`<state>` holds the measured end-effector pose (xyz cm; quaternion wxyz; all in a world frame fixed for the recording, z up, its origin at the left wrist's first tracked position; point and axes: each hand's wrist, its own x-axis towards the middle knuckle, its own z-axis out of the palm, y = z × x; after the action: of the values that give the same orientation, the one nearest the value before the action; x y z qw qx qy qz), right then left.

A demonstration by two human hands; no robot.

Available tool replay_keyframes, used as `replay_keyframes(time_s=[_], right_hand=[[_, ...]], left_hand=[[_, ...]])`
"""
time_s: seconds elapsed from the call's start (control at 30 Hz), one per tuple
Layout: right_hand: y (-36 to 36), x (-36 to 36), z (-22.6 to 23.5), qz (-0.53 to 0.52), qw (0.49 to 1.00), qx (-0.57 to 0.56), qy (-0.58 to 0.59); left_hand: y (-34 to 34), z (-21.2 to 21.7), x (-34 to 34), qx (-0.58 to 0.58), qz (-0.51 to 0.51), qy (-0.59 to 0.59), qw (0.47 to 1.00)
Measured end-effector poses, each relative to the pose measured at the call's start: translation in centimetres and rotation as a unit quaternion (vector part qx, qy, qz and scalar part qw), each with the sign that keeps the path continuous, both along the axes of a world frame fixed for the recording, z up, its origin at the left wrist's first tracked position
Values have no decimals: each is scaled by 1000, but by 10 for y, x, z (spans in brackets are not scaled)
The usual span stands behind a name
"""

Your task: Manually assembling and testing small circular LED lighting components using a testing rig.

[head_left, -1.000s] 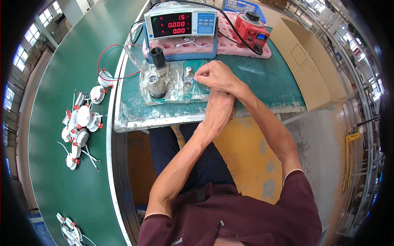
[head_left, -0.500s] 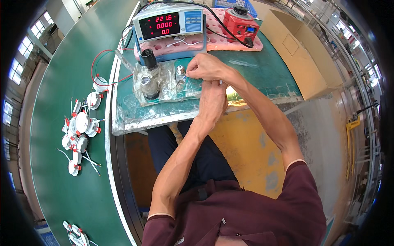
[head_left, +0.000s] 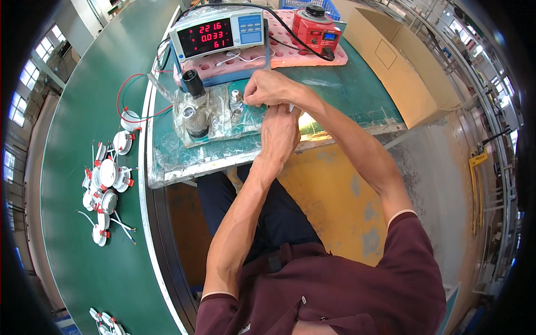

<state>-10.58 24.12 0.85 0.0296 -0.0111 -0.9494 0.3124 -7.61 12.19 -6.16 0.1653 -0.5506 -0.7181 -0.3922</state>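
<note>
My right hand (head_left: 271,88) is closed in a pinch, its fingertips right beside a small silver metal contact (head_left: 236,96) on the plastic-wrapped test board (head_left: 223,120). What the pinch holds is too small to make out. Just below it, my left hand (head_left: 281,131) is curled closed at the table's near edge. A bit of something white (head_left: 291,107) shows at its fingers, mostly hidden. A bright glow (head_left: 308,124) lies beside that hand. Two upright lamp sockets, one black (head_left: 193,84) and one wrapped in plastic (head_left: 195,120), stand on the board's left part.
A meter (head_left: 218,36) with red digits stands behind the board, beside a red dial-topped unit (head_left: 316,32) on pink foam (head_left: 285,56). Several white downlights (head_left: 108,173) with wires lie on the green bench at left. An open cardboard box (head_left: 391,61) stands at right.
The meter's lower two rows of digits have risen from zero. The glow beside my left hand looks whiter. The whole view has shifted slightly; both hands keep nearly the same pose.
</note>
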Motion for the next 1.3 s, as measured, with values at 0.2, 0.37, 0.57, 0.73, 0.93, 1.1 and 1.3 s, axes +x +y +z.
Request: replay_keyframes(time_s=[0.2, 0.37, 0.57, 0.73, 0.93, 1.1, 1.3], right_hand=[[0, 0, 0, -3, 1000, -10, 11], [-3, -1, 1, 3, 1000, 7, 10], [-2, 1, 4, -5, 1000, 2, 11], [-5, 1, 9, -9, 999, 35, -25], [-6, 2, 12, -5, 999, 44, -21], [-4, 2, 11, -10, 999, 37, -23], [-7, 4, 13, -15, 999, 31, -27]], left_hand=[[1, 1, 1, -2, 8, -12, 1000], [2, 1, 0, 41, 1, -92, 995], [-1, 6, 1, 70, -35, -82, 994], [-4, 6, -2, 48, -45, -75, 995], [-4, 7, -1, 45, -44, -57, 996], [-3, 7, 0, 45, -40, -59, 996], [-4, 5, -2, 53, -58, -77, 994]])
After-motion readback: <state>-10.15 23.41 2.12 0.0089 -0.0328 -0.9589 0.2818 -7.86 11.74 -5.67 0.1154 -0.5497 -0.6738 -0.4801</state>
